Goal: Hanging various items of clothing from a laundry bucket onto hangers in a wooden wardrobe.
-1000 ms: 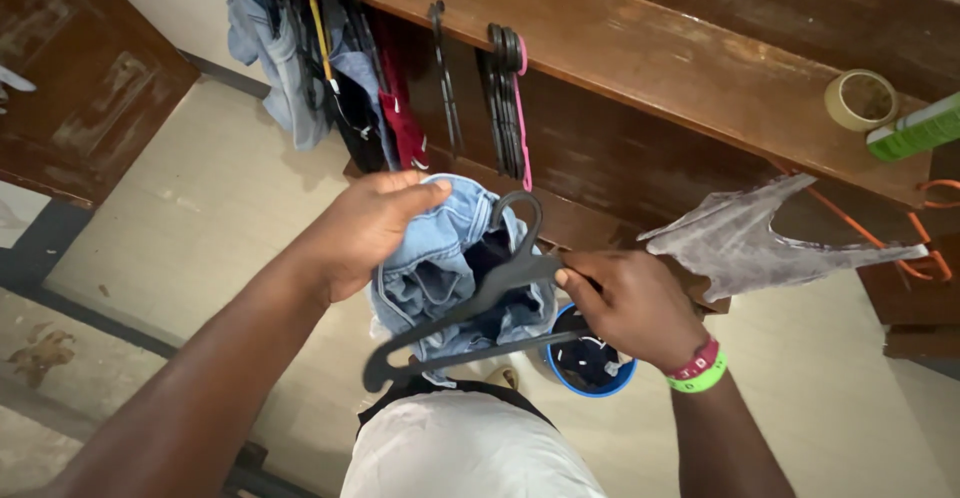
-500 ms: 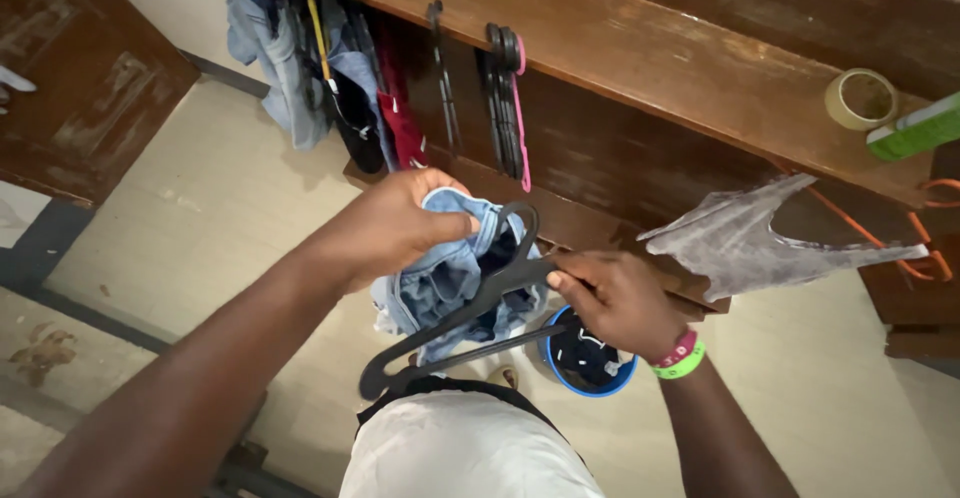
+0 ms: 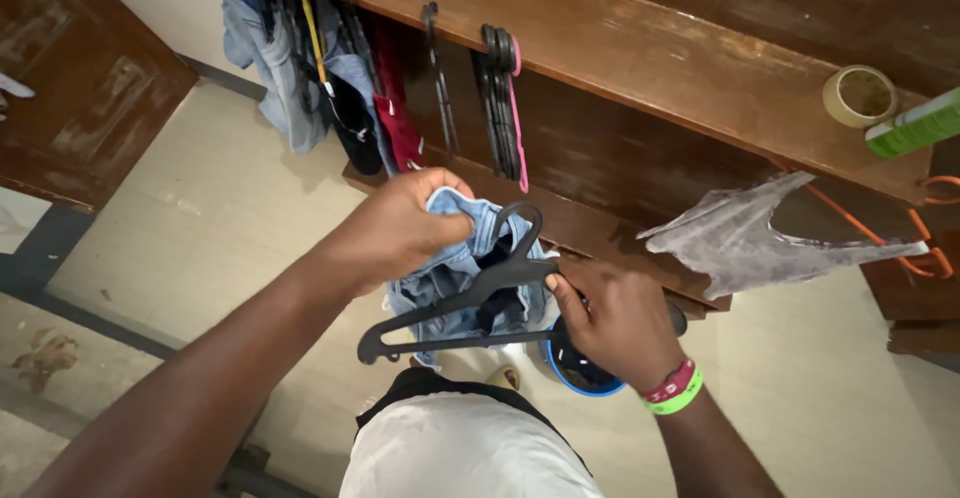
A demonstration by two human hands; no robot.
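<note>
- The left hand (image 3: 395, 230) is gripping the bunched blue denim garment (image 3: 455, 278), its fingers closed over the top edge.
- The right hand (image 3: 620, 323) is pinching the black hanger (image 3: 470, 303), which lies against the denim, in front of the wooden rail (image 3: 640, 48).
- Judging by this, the garment is being fitted onto the hanger; the next move calls for feeding the hanger's arm into the cloth.
</note>
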